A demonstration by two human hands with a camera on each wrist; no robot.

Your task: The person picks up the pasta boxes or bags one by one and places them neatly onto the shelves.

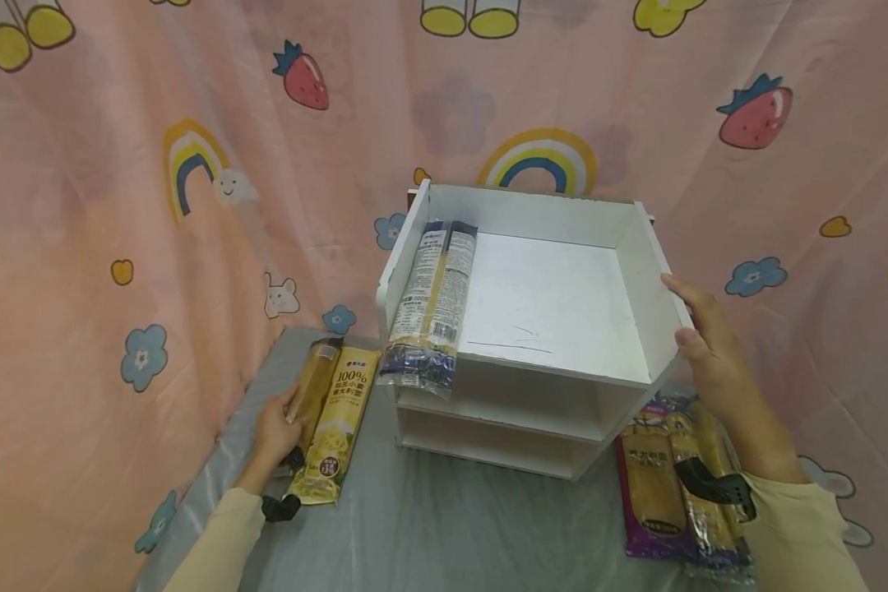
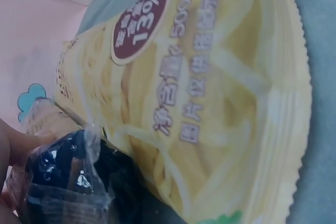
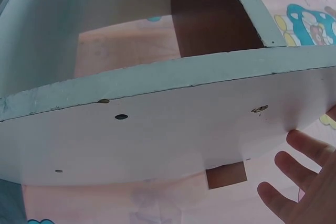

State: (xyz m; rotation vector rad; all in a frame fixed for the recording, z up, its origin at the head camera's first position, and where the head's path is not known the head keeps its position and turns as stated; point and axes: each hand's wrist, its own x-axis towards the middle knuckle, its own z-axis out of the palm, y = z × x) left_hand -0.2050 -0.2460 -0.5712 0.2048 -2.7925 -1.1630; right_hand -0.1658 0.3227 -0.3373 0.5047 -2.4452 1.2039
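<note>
At the left, my left hand (image 1: 274, 429) holds a clear spaghetti packet (image 1: 315, 380) by its side, the thumb lying over it. The packet's dark, shiny end (image 2: 68, 177) shows in the left wrist view. Right beside it lies a yellow pasta packet (image 1: 338, 423) with a round 13% label. My right hand (image 1: 718, 353) rests at the right side panel of a white shelf unit (image 1: 551, 288), fingertips (image 3: 295, 136) against the panel's outer face. On the shelf's top level, at its left side, two spaghetti packets (image 1: 431, 300) lie side by side, their ends jutting over the front edge.
Below the right forearm, several pasta packets, one with a purple edge (image 1: 654, 485), lie on the grey cloth (image 1: 474, 526). Two lower compartments (image 1: 499, 399) open toward the front of the shelf. A pink patterned curtain (image 1: 363, 131) hangs behind.
</note>
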